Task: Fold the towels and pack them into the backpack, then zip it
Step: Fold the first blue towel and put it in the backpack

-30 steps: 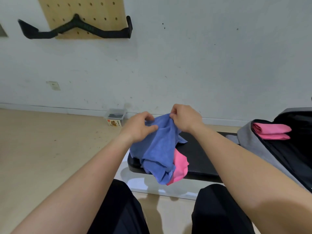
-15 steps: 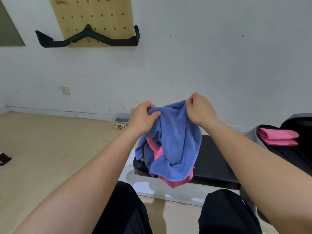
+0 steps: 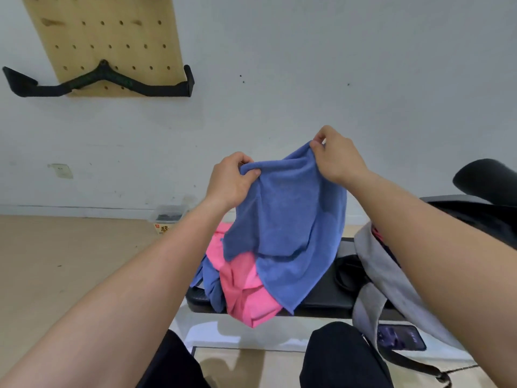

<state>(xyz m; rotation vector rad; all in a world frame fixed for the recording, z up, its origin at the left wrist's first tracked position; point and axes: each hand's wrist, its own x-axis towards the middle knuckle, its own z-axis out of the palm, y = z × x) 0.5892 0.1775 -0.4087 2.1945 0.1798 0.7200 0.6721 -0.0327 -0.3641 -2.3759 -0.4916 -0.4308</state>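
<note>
Towel edge pinched in both hands: my left hand (image 3: 229, 180) curls thumb and fingers round one upper corner of the blue towel (image 3: 285, 228), and my right hand (image 3: 338, 158) pinches the other corner, a little higher. The cloth hangs in the air between them, creased, its lower edge draping over a crumpled pink towel (image 3: 246, 289). That one lies on the near end of the black bench pad (image 3: 321, 292) and spills over the front edge. More blue cloth shows left of the pink; I cannot tell whether it belongs to the towel I hold. The grey backpack (image 3: 383, 275) sits on the bench to the right, partly behind my right forearm, with a strip of pink showing at its opening. A dark phone (image 3: 400, 337) lies just below the backpack's lower edge.
</note>
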